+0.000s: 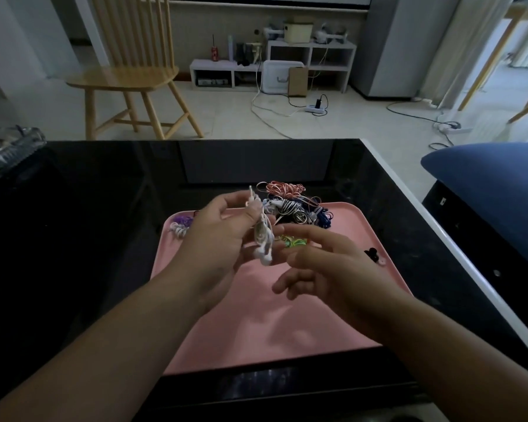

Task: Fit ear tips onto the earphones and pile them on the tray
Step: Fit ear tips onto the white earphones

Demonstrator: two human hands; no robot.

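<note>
Two bare hands over a pink tray [287, 324] on the black worktop [104, 239], near its right edge. Left hand [223, 233] raised above the tray's far half, fingers curled round a coiled white earphone set [262, 236], cable bundle hanging below the thumb. Right hand [326, 263] just beside it, holding nothing, fingers [293, 231] loosely spread, index tip near the white coil; contact unclear. Pile of wound earphones [293, 205] at the tray's far edge: orange-white, black-white, dark blue coils, touching one another. Green-yellow coil [291, 241] on the tray behind the right hand, partly hidden. Purple and white coil [182, 225] at the tray's far left corner. Small black bits [372, 254] by the tray's right edge, too small to identify.
</note>
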